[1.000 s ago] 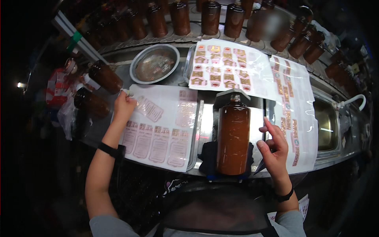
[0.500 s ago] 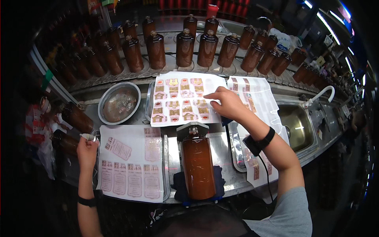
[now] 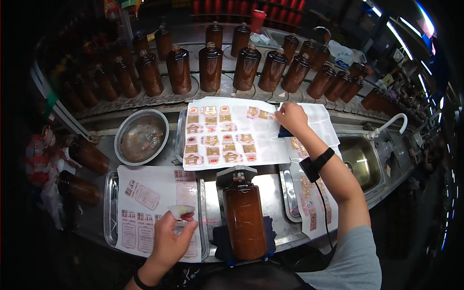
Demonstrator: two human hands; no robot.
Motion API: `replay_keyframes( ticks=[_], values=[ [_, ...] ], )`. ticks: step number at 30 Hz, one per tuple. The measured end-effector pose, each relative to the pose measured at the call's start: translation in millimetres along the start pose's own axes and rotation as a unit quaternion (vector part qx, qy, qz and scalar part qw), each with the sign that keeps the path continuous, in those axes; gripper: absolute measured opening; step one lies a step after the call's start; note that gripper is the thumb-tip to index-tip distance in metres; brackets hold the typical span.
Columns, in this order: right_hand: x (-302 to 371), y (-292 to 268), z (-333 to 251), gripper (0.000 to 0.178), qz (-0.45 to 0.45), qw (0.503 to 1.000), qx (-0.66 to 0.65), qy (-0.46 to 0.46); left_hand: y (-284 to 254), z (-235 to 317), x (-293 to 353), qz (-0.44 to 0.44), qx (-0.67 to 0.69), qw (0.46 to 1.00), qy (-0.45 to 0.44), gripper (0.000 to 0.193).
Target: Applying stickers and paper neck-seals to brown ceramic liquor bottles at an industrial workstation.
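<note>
My right hand (image 3: 292,118) pinches the edge of a gold and pink label (image 3: 260,113) at the right side of the upper label sheet (image 3: 270,145). The label sits tilted, out of line with the rows. My left hand (image 3: 171,239) hovers over the lower left sheet (image 3: 159,176), which bears pale framed labels. A white wrap (image 3: 182,211) covers one of its fingertips, and the thumb stands apart from that finger. Between the sheets and my body, a brown bottle (image 3: 244,220) leans back on a stand with dark blue padding (image 3: 220,238), its neck against a grey metal rest (image 3: 236,171).
Several brown bottles (image 3: 210,67) stand on a curved conveyor (image 3: 159,96) at the back. A metal bowl (image 3: 142,137) sits at left, near two lying bottles (image 3: 77,187). At right are another label sheet (image 3: 314,116), a sink (image 3: 365,166) and a white faucet (image 3: 391,121).
My right hand has moved right, and the label at its fingertips has shifted out of its row. My left hand has come rightward over the lower sheet. The conveyor bottles have shifted.
</note>
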State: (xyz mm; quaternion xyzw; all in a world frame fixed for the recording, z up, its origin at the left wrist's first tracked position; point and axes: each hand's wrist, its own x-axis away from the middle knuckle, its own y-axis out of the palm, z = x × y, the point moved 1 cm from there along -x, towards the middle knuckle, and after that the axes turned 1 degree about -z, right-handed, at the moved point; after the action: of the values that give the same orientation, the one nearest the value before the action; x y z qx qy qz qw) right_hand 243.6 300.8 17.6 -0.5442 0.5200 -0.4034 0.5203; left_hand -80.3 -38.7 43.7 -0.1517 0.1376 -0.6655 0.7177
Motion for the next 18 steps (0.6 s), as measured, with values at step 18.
replay_keyframes(
  ticks=[18],
  values=[
    [139.6,-123.4,-54.1,0.016,-0.003,0.925,-0.235,-0.299,83.2,-4.9,0.5,-0.140,0.293,0.943,-0.077,0.088]
  ],
)
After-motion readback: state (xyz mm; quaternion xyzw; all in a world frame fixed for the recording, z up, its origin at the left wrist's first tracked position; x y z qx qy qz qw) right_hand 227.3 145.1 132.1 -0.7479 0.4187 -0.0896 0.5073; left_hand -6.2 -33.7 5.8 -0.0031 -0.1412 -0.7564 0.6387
